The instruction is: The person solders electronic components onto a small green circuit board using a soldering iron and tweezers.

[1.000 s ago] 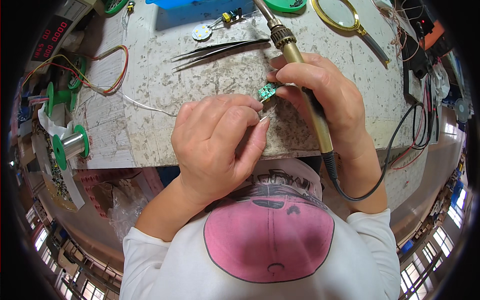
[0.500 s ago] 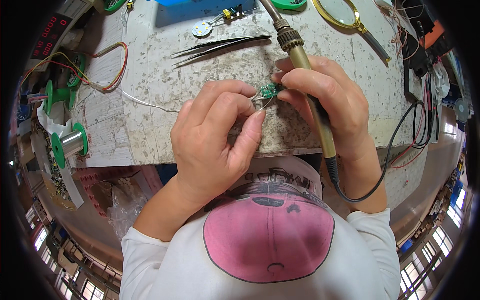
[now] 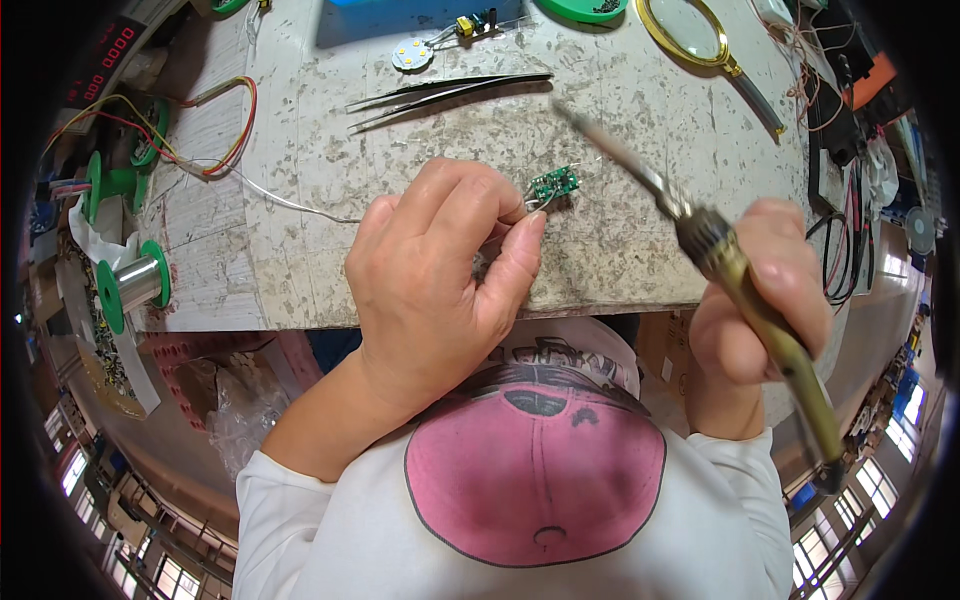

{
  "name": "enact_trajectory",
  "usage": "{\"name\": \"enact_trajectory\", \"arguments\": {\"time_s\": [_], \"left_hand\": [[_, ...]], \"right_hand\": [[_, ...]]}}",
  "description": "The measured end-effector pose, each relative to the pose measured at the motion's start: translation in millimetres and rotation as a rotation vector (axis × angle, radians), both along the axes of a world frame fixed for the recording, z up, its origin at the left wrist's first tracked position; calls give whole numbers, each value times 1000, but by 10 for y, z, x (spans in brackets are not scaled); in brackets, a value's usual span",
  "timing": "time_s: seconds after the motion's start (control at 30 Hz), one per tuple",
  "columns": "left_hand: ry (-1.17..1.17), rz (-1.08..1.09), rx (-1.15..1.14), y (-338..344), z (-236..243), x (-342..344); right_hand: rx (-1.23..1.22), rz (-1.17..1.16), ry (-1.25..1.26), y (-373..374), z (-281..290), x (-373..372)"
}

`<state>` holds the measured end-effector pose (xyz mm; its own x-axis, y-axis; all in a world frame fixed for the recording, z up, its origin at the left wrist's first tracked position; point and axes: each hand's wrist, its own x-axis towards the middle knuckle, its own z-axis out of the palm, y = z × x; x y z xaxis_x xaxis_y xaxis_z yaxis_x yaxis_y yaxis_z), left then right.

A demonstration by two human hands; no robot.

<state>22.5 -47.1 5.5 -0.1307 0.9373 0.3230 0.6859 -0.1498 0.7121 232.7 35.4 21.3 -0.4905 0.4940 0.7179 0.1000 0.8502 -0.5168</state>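
My left hand [image 3: 440,260] is closed, pinching thin white wires [image 3: 539,202] at a small green circuit board [image 3: 555,183], just beyond its fingertips on the worktable [image 3: 620,270]. My right hand [image 3: 752,290] grips a brass-coloured soldering iron [image 3: 805,390], raised at the right and slanted with its blurred tip toward the upper left, near the board from this view. A long white wire [image 3: 300,208] runs from the left to under my left hand. Black tweezers [image 3: 450,90] lie farther back, and behind them a round LED board [image 3: 412,54] wired to a small component board [image 3: 475,22].
A magnifying glass [image 3: 745,90], green tray [image 3: 580,8] and blue bin [image 3: 380,15] sit at the back. At left are a solder spool [image 3: 140,280], red and yellow wires [image 3: 240,120] and a display meter [image 3: 100,65]. Tangled cables [image 3: 840,250] lie at right.
My right hand has left the board and moved right and toward me with the iron, which now tilts more. The board stays at my left fingertips, lying a little farther right.
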Motion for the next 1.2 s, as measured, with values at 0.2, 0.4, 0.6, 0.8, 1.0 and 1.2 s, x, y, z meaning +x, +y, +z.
{"name": "enact_trajectory", "arguments": {"time_s": [0.2, 0.4, 0.6, 0.8, 1.0, 1.2], "left_hand": [[5, 8, 27, 7, -6, 11], [32, 25, 34, 14, -21, 19], [57, 58, 75, 33, -70, 26], [67, 60, 80, 34, -73, 25], [80, 61, 82, 36, -78, 22], [83, 57, 100, 32, -85, 18]], "right_hand": [[-52, 4, 90, -15, 24, 3], [-89, 37, -4, 66, 67, 11], [-134, 44, -15, 95, 60, -12], [-129, 47, -17, 125, 38, -29], [-127, 54, 5, 128, 33, -44], [-118, 61, -30, 135, 73, -55]]}}
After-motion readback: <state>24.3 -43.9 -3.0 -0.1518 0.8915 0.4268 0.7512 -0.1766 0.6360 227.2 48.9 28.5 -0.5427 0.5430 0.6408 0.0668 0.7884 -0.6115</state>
